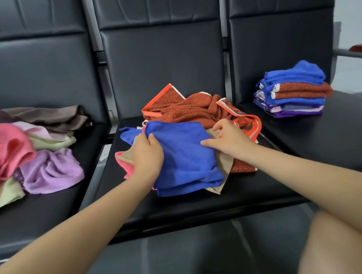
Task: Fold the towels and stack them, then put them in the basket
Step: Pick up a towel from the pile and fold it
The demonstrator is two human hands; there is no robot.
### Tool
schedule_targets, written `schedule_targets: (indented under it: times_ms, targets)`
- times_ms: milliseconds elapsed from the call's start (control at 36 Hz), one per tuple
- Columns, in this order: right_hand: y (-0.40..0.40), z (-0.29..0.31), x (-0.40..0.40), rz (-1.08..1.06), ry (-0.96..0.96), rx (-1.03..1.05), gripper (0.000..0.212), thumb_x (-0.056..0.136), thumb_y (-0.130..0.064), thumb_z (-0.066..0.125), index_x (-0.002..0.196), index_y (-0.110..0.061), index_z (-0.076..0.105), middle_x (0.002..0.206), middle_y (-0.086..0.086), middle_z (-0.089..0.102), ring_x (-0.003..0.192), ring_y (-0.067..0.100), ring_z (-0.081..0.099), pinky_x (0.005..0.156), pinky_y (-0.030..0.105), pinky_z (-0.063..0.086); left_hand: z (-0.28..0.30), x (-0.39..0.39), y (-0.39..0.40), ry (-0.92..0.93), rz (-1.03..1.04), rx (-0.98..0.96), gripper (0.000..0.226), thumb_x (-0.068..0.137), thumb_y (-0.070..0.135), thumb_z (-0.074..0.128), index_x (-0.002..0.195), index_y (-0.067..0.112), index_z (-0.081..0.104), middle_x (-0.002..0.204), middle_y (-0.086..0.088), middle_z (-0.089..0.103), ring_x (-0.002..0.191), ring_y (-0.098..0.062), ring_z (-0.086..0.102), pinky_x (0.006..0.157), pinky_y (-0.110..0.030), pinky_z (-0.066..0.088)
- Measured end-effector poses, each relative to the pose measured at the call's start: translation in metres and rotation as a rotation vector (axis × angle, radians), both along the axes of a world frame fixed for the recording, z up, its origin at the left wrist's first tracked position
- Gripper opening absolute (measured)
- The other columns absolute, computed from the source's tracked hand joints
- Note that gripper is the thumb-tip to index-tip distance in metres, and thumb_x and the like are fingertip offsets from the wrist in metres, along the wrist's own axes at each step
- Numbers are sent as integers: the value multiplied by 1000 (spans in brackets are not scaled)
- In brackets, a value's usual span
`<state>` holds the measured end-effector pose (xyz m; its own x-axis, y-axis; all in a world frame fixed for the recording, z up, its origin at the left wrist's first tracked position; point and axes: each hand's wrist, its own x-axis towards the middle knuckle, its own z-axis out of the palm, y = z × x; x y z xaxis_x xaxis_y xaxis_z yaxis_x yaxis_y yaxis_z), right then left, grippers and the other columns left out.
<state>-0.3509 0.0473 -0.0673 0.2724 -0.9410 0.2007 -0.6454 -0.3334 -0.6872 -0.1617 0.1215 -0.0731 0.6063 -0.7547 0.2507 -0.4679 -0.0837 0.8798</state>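
Note:
A blue towel lies crumpled on the middle black seat, on top of a beige cloth and a pink cloth. My left hand grips the blue towel's left edge, thumb on top. My right hand pinches cloth at the towel's right edge, where blue meets beige. Behind them a rust-red towel with orange trim lies bunched. A neat stack of folded blue, rust and purple towels stands on the right seat. No basket is in view.
A loose heap of pink, lilac, pale green and brown towels covers the left seat. The three black seats have tall backrests behind them. A metal armrest is at the far right. My knees are at the bottom corners.

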Motion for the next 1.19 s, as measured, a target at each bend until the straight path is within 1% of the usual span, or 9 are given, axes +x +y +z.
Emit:
schedule_targets:
  times_ms: [83, 139, 222, 500, 667, 833, 972, 1056, 1194]
  targets:
    - [4, -3, 3, 104, 64, -17, 28, 84, -37, 71, 90, -12, 60, 73, 0, 61, 65, 9, 52, 66, 37, 42, -9, 12, 9, -60, -57, 83, 28, 101, 14, 35, 76, 27, 32, 67, -1, 39, 58, -7, 34, 54, -26, 25]
    - [7, -5, 5, 155, 85, -11, 39, 85, -39, 67, 102, -4, 65, 80, 15, 67, 58, 14, 52, 64, 42, 48, -16, 20, 13, -115, -131, 156, 15, 98, 15, 41, 94, 29, 40, 67, -3, 45, 60, -12, 45, 50, -22, 34]
    - [9, -1, 3, 121, 129, 34, 48, 85, -48, 65, 87, 1, 64, 59, 12, 61, 43, 10, 50, 51, 31, 45, -18, 26, 16, -110, -153, 251, 18, 94, 22, 47, 112, 17, 49, 70, -2, 51, 68, -19, 53, 65, -33, 50]
    - [31, -2, -9, 190, 227, 216, 39, 83, -51, 68, 73, -14, 58, 59, 7, 60, 48, 20, 50, 41, 23, 38, -25, 29, 20, 91, -128, 233, 34, 92, 28, 57, 65, 11, 45, 61, -3, 46, 58, -20, 48, 52, -27, 39]
    - [48, -13, -18, 193, 325, 238, 40, 79, -54, 69, 79, -17, 53, 63, 4, 60, 40, 8, 46, 42, 20, 38, -24, 31, 21, 238, -143, 212, 28, 92, 33, 60, 85, 7, 63, 79, -5, 57, 70, -22, 55, 51, -26, 41]
    - [54, -23, -16, 162, 157, 214, 36, 84, -39, 71, 69, -15, 49, 59, -2, 44, 51, 11, 39, 52, 27, 32, -21, 32, 15, 187, -191, 155, 18, 91, 23, 59, 107, 15, 60, 90, -2, 61, 86, -23, 60, 57, -28, 44]
    - [55, -16, -16, 181, -177, 319, 10, 94, -20, 61, 89, -12, 63, 87, 5, 65, 71, 11, 59, 56, 19, 52, -5, 44, -3, -74, 11, 50, 47, 85, 36, 60, 127, 16, 51, 123, -8, 53, 116, -27, 52, 101, -44, 42]
    - [50, -11, -23, 139, -318, 390, 15, 96, -15, 57, 103, -3, 62, 106, 20, 63, 84, 20, 61, 56, 22, 54, 7, 39, -12, -262, -68, -6, 34, 89, 38, 56, 114, 15, 60, 115, -3, 57, 110, -18, 53, 89, -32, 41]
    - [39, -10, -42, 85, -372, 356, 12, 97, -13, 53, 97, -11, 64, 88, 6, 61, 69, 11, 53, 46, 16, 44, 13, 16, -32, -396, -233, 89, 29, 94, 42, 51, 108, 19, 62, 97, 10, 58, 96, -11, 56, 82, -29, 41]
